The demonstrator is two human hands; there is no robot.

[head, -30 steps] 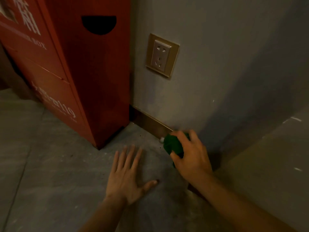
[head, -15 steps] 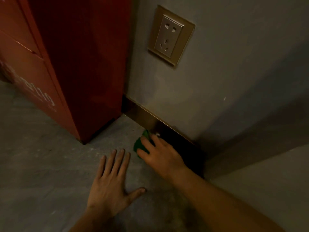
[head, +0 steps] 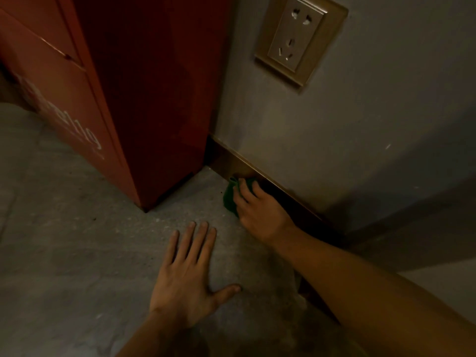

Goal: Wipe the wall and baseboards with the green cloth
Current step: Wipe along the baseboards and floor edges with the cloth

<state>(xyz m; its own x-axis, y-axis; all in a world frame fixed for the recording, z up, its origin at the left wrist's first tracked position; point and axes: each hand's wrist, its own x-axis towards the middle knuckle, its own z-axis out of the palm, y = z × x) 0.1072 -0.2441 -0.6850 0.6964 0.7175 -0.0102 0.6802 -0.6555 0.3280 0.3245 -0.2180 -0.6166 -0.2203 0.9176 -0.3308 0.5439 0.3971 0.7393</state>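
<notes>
Dim light, low viewpoint. Nearest: left hand [head: 189, 276] spread flat, palm down on the floor [head: 77, 253], fingers extended and close together, thumb splayed out to the right; holds nothing. Floor is grey, rough, speckled, concrete-like.

Beyond it, right hand [head: 260, 210] reaches in from the lower right on a bare forearm, fingers curled over a bunched green cloth [head: 230, 195], gripping it. Cloth soft, crumpled, pressed where floor meets the baseboard [head: 231, 163], near the cabinet corner.

Baseboard: narrow, smooth strip with brassy sheen, running diagonally along the foot of the wall [head: 347, 150]. Wall matte grey, a few pale flecks.

Left: red cabinet [head: 144, 99], flat smooth panels, sharp vertical edge. White lettering on its front, blurred; only "119" reads.

Farthest, upper wall: rectangular socket [head: 300, 38], gold frame, silvery plate.
</notes>
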